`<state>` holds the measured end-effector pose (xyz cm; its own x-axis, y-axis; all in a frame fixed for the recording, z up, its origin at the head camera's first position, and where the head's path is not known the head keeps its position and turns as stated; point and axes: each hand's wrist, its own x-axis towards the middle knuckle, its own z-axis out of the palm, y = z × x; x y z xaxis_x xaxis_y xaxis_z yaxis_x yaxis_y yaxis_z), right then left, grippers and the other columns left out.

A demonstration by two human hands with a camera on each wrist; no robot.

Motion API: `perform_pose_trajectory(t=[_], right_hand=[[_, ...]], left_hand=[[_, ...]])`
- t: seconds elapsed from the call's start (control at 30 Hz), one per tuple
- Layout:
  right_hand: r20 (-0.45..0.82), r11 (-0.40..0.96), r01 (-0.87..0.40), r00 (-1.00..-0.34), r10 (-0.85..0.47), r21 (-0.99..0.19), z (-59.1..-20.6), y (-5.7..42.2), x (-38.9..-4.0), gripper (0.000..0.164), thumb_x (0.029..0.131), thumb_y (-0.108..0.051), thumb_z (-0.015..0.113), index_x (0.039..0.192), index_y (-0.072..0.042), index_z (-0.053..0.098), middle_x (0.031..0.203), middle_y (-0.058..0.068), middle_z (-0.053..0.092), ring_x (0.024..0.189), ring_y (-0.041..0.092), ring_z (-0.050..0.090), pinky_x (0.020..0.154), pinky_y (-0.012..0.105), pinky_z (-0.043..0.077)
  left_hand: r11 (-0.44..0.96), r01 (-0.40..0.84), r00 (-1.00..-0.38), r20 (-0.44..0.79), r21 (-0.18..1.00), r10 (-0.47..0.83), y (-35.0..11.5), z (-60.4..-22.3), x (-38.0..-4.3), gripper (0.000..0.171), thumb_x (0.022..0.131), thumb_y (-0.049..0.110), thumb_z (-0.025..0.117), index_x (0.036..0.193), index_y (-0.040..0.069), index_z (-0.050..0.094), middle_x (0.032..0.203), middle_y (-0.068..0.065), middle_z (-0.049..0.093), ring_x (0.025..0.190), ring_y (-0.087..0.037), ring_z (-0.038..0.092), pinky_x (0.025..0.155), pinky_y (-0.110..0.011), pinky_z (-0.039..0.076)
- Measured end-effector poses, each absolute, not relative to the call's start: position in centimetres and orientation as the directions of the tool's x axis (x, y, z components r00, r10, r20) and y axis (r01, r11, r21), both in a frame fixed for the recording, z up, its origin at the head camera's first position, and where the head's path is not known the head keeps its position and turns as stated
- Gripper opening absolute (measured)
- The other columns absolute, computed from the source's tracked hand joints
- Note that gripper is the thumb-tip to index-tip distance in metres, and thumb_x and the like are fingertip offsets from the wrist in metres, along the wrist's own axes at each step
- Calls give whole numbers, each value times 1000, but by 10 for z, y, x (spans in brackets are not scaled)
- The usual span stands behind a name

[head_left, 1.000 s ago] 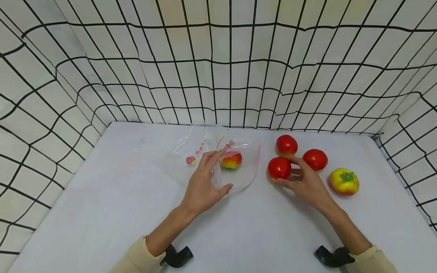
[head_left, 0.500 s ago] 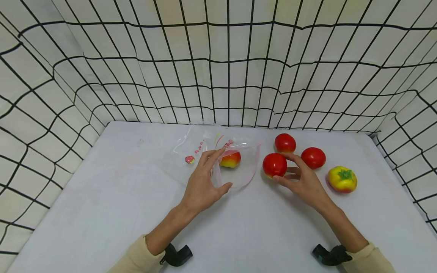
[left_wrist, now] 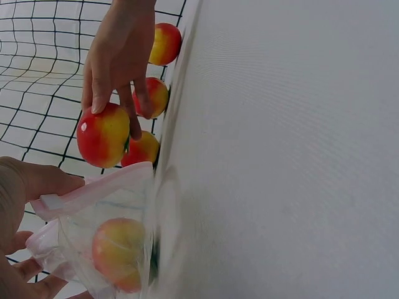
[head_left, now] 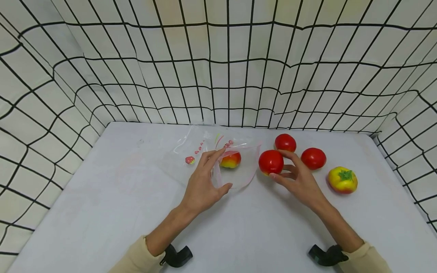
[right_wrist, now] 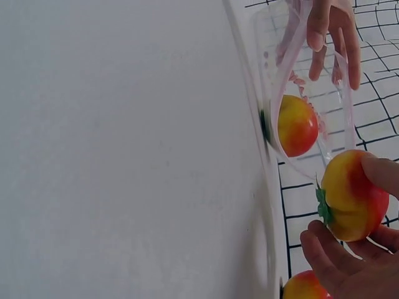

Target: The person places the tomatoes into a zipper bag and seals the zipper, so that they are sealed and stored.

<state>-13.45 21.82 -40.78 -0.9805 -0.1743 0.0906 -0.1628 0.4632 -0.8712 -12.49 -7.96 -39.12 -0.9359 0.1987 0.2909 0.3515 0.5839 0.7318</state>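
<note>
My right hand [head_left: 300,182] holds a red toy persimmon [head_left: 271,162], raised above the table just right of the bag's mouth. Its yellow underside and green calyx show in the right wrist view. A clear zip bag [head_left: 249,178] with a pink rim lies on the table with another persimmon [head_left: 230,160] inside. My left hand [head_left: 203,182] spreads the bag's mouth, thumb and fingers apart against the rim. In the left wrist view the bag [left_wrist: 140,193] gapes toward the held persimmon [left_wrist: 103,136].
To the right sit two red persimmons, one at the back [head_left: 285,142] and one nearer [head_left: 313,158]. A third persimmon [head_left: 343,180] lies yellow side and calyx up. White walls with black netting [head_left: 218,76] border the white table [head_left: 129,182].
My right hand has lifted the red persimmon from beside the others and carried it left, closer to the bag's mouth. The left hand and bag have stayed almost still.
</note>
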Motion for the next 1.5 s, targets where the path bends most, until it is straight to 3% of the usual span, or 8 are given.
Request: perform_pose_trajectory(t=[0.73,1.0,1.5], right_hand=[[140,410,-206,-973,-185,-888,-405,195,-135,84,85,-9,84,156,-20,40,159,8,44,127,33,63,90,19,60],[125,464,-185,-980,-158,-866,-411,188,-137,82,87,-19,85,156,-18,40,158,10,46,123,33,67,98,50,62],[150,497,-218,-973,-174,-840,-414,180,-140,82,81,-15,89,151,-16,46,152,10,49,124,32,66,96,48,63]], left_hand=[[600,362,-932,300,713,205,-78,-393,-124,98,74,14,94,158,26,45,148,-4,51,137,-22,54,100,-44,60],[601,368,-929,309,710,205,-78,-393,-123,98,74,13,93,158,26,45,148,-4,51,138,-22,54,101,-44,60],[599,376,-926,311,707,215,-77,-392,-124,98,74,13,94,158,25,45,149,-6,51,139,-23,53,99,-46,61]])
